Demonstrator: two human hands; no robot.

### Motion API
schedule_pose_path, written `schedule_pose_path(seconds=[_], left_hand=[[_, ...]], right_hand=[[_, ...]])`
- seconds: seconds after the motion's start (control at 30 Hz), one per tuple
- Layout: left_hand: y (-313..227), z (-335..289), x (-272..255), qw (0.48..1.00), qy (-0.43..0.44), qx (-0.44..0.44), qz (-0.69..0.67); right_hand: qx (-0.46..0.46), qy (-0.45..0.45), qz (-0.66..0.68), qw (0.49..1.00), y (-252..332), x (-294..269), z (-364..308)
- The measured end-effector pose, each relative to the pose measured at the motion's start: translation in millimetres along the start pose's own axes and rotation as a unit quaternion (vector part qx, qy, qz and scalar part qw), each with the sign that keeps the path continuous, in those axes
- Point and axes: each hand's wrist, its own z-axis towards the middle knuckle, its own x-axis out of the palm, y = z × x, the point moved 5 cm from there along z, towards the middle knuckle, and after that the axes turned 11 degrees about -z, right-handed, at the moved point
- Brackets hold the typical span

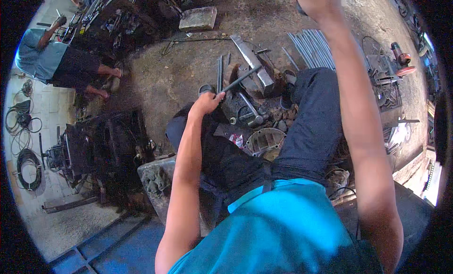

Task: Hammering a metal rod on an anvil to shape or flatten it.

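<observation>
My left hand [206, 104] grips a dark metal rod [241, 79] near its close end. The rod slants up to the right, and its far end lies over a bright steel block [265, 77] that looks like an anvil's face. My right hand [318, 5] is raised at the top edge of the picture and partly cut off. Its fingers look closed, with a bit of something dark beside them that I cannot make out. Between my legs, a hammer [250, 105] lies on the ground just below the block. Near it sits a round ribbed metal part [265, 141].
A bundle of metal rods [309, 47] lies beyond my right knee. Farther right is a red-and-black power tool [401, 59]. At the far left, a person [52, 57] sits by a heap of metal pieces. A concrete block [198, 19] and coiled cable [29, 170] rest on the floor.
</observation>
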Motion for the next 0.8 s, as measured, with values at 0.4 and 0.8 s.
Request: schedule_pose_path(seconds=[0.4, 0.8], left_hand=[[0, -7, -7, 0.995, -0.034, 0.088, -0.016], [6, -19, -11, 0.992, -0.081, 0.089, -0.03]], right_hand=[[0.11, 0.188, -0.138, 0.966, -173, 58, -207], [-0.003, -0.023, 0.037, 0.999, -15, 30, -18]])
